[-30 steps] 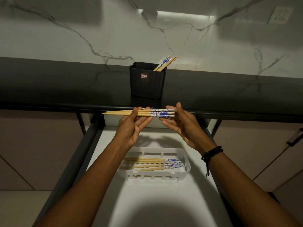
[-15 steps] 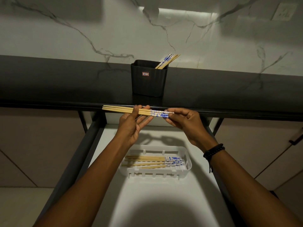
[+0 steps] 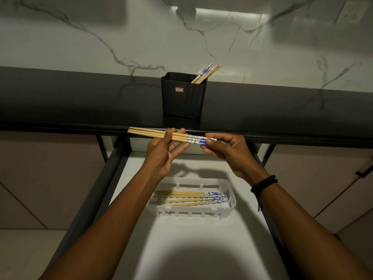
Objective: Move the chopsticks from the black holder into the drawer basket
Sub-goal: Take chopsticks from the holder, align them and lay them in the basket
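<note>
Head view: a bundle of chopsticks [image 3: 153, 134] is held level above the open drawer [image 3: 201, 249]. The left hand [image 3: 163, 150] pinches its bare wooden middle between thumb and fingers. The right hand [image 3: 226, 150] pinches the blue-patterned end with curled fingertips. At 12 o'clock from them the black holder [image 3: 182, 98] stands on the dark surface [image 3: 80, 98], with more chopsticks [image 3: 205, 74] leaning in it. At 6 o'clock, the white basket [image 3: 232, 201] holds several chopsticks lying flat [image 3: 187, 197].

Cannot read the small red label [image 3: 179, 89] on the black holder [image 3: 183, 102]. Cannot see the lower lengths of the chopsticks in the holder [image 3: 205, 74], sunk below its rim. In front of the holder, cannot fully see the patterned ends of the held chopsticks [image 3: 153, 132] behind the right hand [image 3: 228, 150], nor the left wall of the white basket [image 3: 232, 201] behind the left forearm [image 3: 125, 209].
</note>
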